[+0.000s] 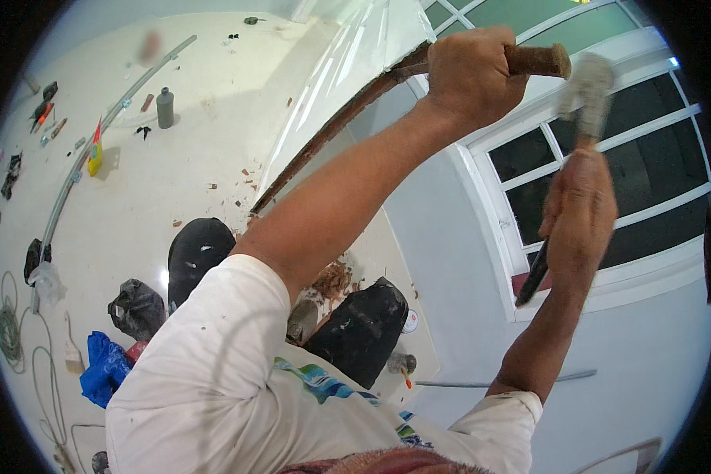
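Note:
My left hand (478, 75) is wrapped round a wood chisel (547, 61), whose brown handle end sticks out past my fist. The blade side points at the bare brown edge (347, 114) of a white door panel (332, 79), though my hand partly hides where they meet. To the right, my right hand (581, 213) is closed on a hammer (588, 91). Its pale head is smeared by motion and stands up just beside the chisel's handle end. The dark lower end of the hammer's handle shows below my hand.
Wood shavings (333, 278) lie between my dark-clad knees. A barred window (600, 174) is set in the right wall. On the floor at left are a grey bottle (165, 108), a long grey pipe (95, 142), a blue plastic bag (107, 369), a paintbrush (73, 351) and cable (9, 332).

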Available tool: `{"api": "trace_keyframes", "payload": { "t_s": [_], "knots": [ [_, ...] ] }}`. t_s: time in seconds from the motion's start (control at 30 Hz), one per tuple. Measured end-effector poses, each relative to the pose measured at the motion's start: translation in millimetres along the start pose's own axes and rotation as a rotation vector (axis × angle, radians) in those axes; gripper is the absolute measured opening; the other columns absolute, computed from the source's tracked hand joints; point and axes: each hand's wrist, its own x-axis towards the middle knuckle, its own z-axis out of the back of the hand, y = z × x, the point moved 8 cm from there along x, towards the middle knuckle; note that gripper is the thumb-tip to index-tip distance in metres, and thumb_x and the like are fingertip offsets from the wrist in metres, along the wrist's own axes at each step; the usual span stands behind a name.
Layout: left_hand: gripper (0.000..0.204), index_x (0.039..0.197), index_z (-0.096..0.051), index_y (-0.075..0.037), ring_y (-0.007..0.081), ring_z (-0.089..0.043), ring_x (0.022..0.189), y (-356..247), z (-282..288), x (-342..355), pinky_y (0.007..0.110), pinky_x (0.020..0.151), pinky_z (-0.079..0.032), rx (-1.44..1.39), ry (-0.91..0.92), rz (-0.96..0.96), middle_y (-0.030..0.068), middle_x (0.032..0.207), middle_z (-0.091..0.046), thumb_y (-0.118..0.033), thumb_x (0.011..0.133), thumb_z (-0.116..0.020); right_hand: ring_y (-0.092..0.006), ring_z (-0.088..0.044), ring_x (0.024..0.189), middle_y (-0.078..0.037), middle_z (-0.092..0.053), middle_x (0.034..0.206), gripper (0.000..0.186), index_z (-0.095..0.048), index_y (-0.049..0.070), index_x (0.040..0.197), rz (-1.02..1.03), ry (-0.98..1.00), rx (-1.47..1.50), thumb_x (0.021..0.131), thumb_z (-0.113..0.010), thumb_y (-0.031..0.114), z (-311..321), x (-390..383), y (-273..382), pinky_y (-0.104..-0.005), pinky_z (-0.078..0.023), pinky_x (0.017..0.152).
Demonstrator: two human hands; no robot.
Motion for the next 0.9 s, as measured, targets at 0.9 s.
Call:
{"api": "trace_keyframes", "payload": {
  "t_s": [0.9],
  "knots": [
    [0.034,0.066,-0.058,-0.015,0.0226,-0.058,0.051,-35,-1,-34,0.036,0.049,-0.044,-0.169,0.418,-0.184,0.0039,0.057,-0.056,-0.027,0.088,-0.080,-0.0079,-0.048,0.044,-0.002,-0.049,0.064,0.051,-0.048,0.012,0.091,0.188,-0.329,0.415,0.107,-0.044,0.061,54,-25,18,-0.0228,-0.044,0.037]
  ]
}}
